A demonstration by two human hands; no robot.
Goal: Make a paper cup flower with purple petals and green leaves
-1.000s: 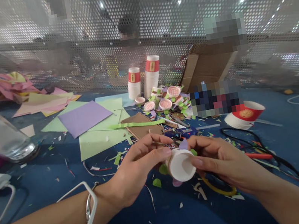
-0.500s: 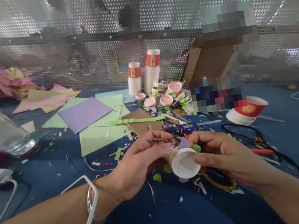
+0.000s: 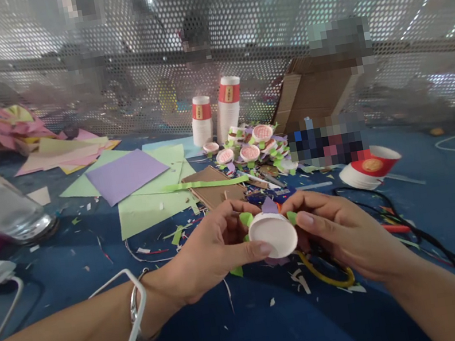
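Note:
A cut-off white paper cup bottom [image 3: 274, 235] is held above the blue table, its round face tilted toward me. Green paper pieces [image 3: 246, 219] and a purple paper piece [image 3: 269, 205] stick out from its rim. My left hand [image 3: 226, 243] is closed on its left side, thumb pressed on the round face and fingers behind. On the other side, my right hand [image 3: 328, 229] pinches at a small green paper piece [image 3: 292, 217] on the rim; its fingertips are partly hidden. Yellow-handled scissors [image 3: 328, 279] lie under my right hand.
Behind are stacked paper cups [image 3: 228, 103], a pile of decorated cup bottoms [image 3: 249, 153], coloured paper sheets [image 3: 127, 172] and a cardboard piece [image 3: 213, 187]. A tilted cup [image 3: 370, 167] and a black cable [image 3: 416, 232] lie right; a water glass [image 3: 1, 202] stands left. Paper scraps litter the table.
The cup bottom has turned and risen slightly. My left thumb has come onto its round face. My right thumb has shifted from its rim to the green piece. The view moved slightly.

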